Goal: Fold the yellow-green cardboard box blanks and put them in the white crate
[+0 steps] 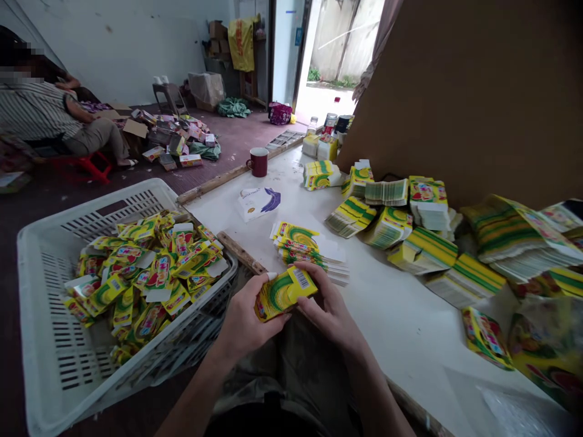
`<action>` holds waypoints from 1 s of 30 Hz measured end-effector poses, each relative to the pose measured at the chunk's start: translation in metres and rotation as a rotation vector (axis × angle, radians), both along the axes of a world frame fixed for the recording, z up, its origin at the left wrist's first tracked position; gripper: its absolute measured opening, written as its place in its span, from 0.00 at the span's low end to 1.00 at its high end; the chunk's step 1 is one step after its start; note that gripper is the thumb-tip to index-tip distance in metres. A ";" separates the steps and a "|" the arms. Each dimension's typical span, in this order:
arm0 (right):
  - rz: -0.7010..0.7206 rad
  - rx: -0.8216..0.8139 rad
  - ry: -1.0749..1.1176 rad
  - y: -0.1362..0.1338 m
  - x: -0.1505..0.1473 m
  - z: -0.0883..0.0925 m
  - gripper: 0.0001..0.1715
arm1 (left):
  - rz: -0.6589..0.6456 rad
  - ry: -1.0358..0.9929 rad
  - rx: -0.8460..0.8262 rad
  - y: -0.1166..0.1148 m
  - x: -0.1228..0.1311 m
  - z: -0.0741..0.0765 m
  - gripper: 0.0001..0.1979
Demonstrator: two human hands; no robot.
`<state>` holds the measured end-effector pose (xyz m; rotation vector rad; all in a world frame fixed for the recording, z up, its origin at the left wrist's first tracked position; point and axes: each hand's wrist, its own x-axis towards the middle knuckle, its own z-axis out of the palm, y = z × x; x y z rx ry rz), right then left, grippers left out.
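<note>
Between my two hands, just off the table's near edge, is a small yellow and green carton (283, 295) with a barcode on its right end. My left hand (248, 312) grips its left end, thumb on top and fingers beneath. At the barcode end, my right hand (328, 309) has its fingers closed around the right side. Right behind it on the table lies a fanned stack of flat yellow cartons (303, 243). To my left stands a white plastic basket (43, 291) holding a heap of folded cartons (150, 267).
Bundles of flat cartons (421, 252) line the right of the white table (378, 309). A dark red mug (259, 162) and a white printed packet (259, 202) stand farther back. A brown board (469, 91) leans at right. Another person (50, 115) sits at far left beside piled boxes (182, 136).
</note>
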<state>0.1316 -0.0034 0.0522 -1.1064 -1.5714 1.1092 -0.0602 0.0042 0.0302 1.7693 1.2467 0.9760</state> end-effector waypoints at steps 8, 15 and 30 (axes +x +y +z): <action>-0.198 0.144 -0.203 0.040 0.020 -0.013 0.40 | 0.312 -0.730 -0.145 0.012 0.007 0.001 0.29; -0.470 0.134 -0.664 0.084 0.024 -0.019 0.20 | 0.554 -1.173 -0.455 0.022 0.005 0.005 0.23; -0.499 0.129 -0.730 0.090 0.016 -0.013 0.25 | 0.239 -0.997 -0.492 -0.005 0.021 0.001 0.19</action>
